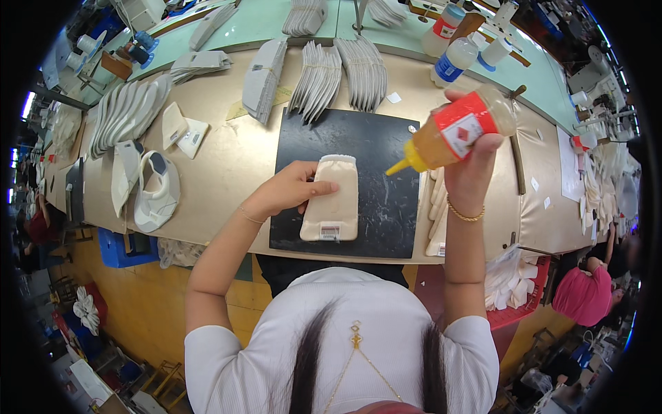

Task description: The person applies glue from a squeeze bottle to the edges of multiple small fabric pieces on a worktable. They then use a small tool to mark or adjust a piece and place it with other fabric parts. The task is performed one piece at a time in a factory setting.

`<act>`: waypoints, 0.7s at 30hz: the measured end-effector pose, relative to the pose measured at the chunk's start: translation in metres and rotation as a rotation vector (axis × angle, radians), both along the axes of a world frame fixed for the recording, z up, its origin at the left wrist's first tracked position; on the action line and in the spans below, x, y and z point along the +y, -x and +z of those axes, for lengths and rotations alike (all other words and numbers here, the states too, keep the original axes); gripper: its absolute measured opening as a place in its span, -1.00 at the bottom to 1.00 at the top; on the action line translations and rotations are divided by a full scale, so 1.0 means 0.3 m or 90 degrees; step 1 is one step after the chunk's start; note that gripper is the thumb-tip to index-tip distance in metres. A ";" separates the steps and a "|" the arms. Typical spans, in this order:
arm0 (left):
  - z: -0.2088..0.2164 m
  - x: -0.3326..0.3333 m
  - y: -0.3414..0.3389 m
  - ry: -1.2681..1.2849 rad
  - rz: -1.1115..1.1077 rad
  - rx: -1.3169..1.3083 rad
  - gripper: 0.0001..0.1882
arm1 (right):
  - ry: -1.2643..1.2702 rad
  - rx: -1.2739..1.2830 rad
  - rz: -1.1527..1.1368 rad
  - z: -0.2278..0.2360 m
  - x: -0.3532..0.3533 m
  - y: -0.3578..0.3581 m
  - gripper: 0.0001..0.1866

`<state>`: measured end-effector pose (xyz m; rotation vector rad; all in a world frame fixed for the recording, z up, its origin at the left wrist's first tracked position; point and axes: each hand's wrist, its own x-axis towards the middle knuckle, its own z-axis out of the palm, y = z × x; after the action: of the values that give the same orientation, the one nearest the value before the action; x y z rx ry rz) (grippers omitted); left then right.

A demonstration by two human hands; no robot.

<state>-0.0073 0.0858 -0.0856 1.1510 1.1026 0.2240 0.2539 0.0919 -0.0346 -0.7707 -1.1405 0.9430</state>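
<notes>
My left hand (289, 190) grips the left edge of a padded cream shoe tongue (334, 210), thumb on top. The tongue stands nearly straight up and down in view over a black mat (383, 221), with a small printed label near its lower edge and a whitish upper edge. My right hand (471, 169) is wrapped round a squeeze bottle (463, 130) of amber liquid, which has a red and white label. Held tilted above the mat's right side, the bottle points its yellow nozzle down and left, apart from the tongue.
More cream pieces (436, 207) lie right of the mat. Stacks of grey shoe parts (317, 79) line the table's far side. Shoe uppers (157, 190) rest at left. Two more bottles (455, 61) stand at far right. A red basket (534, 297) is below the table's right edge.
</notes>
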 end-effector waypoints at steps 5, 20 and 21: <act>0.123 -0.041 -0.058 0.060 0.096 -0.197 -0.67 | -0.099 -0.053 0.036 0.055 0.009 0.054 -0.22; 0.248 -0.060 -0.076 0.109 0.028 -0.204 -0.65 | -0.184 -0.255 0.049 0.132 0.018 0.106 -0.22; 0.253 -0.059 -0.075 0.107 0.035 -0.202 -0.65 | -0.178 -0.259 0.057 0.141 0.015 0.101 -0.23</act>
<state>0.0150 0.0682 -0.0098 0.8993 0.8546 0.3386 0.2236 0.0964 0.0076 -0.7029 -1.6355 0.6940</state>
